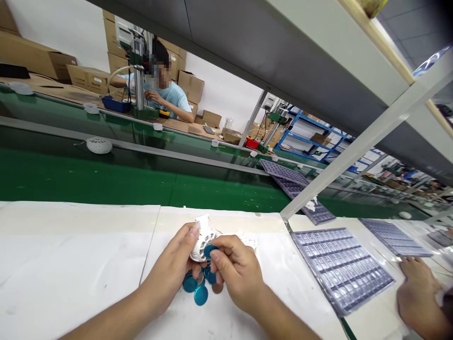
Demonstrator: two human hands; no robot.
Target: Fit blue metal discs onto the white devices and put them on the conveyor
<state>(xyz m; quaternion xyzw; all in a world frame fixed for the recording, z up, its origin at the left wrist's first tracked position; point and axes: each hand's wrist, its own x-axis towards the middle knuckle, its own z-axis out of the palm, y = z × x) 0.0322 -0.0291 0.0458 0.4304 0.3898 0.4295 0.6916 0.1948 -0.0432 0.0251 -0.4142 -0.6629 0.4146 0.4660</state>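
Observation:
My left hand (177, 259) is closed around a white slotted plastic housing (204, 238) that looks like a small fan cage. Between the thumb and fingers of my right hand (239, 269) is a round blue disc (209, 250), held against the front of the housing. Several more shiny blue discs (201, 295) lie on the white work surface just below my hands, with a brownish disc (217, 287) beside them. Behind my right hand, more white plastic parts (249, 241) show in part.
Clear compartment trays (345, 264) lie on the right, with another person's hand (419, 288) near them. A green conveyor belt (141, 184) runs behind the white surface (88, 250), carrying white round parts (99, 145). A slanted metal post (354, 146) rises at right. Across the belt sits a co-worker (173, 97).

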